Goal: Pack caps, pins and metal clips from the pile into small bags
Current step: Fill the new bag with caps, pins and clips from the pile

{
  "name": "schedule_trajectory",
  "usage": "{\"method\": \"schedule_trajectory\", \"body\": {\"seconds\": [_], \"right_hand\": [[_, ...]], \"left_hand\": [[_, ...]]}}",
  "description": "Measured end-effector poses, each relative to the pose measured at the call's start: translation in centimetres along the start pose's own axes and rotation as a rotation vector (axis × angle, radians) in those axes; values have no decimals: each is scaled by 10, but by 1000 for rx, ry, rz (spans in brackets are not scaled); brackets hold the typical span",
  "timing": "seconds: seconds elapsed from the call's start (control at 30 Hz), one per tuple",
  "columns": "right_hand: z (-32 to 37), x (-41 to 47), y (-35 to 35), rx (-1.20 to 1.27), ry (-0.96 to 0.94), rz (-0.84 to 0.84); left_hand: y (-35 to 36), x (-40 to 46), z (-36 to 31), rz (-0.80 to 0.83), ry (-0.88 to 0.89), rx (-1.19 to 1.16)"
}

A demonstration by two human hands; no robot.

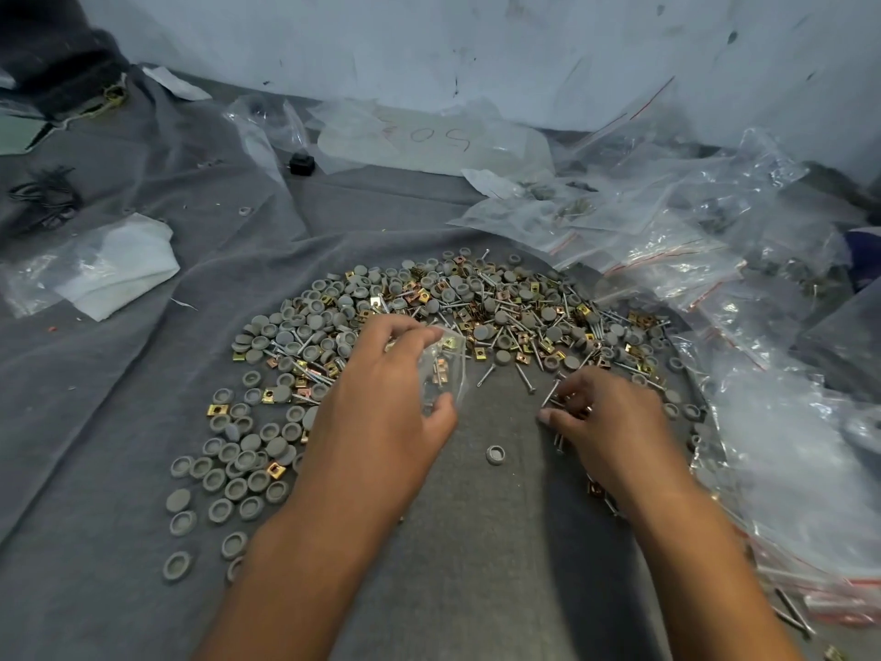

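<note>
A pile of grey round caps (305,326), silver pins (515,307) and gold metal clips (481,348) lies in an arc on the grey cloth (119,422). My left hand (386,398) grips a small clear bag (445,369) between thumb and fingers; a few clips show inside it. My right hand (610,422) is to its right, fingers curled round several pins gathered from the pile's near edge. A single cap (496,454) lies between my hands.
Filled clear zip bags (715,260) with red strips are heaped at the right. A white folded bag (119,267) lies at the left, a small black block (301,164) at the back, and a wall (476,50) stands behind.
</note>
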State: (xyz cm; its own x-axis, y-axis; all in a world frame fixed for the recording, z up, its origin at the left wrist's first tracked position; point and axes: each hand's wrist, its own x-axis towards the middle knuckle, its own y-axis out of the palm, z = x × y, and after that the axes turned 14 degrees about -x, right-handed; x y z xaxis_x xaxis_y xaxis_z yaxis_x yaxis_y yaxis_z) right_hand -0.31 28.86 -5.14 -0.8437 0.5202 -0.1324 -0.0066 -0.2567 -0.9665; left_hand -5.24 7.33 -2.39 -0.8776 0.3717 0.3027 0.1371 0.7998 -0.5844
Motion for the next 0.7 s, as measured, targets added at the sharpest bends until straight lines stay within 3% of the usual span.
{"method": "schedule_trajectory", "body": {"seconds": [0.33,0.5,0.7], "right_hand": [[-3,-7,-8,62,11,-106],[4,-10,-4,42,35,57],[7,-9,-1,40,-9,63]], "left_hand": [[2,0,0,17,-25,6],[2,0,-1,20,-22,12],[2,-1,-2,23,-21,2]]}}
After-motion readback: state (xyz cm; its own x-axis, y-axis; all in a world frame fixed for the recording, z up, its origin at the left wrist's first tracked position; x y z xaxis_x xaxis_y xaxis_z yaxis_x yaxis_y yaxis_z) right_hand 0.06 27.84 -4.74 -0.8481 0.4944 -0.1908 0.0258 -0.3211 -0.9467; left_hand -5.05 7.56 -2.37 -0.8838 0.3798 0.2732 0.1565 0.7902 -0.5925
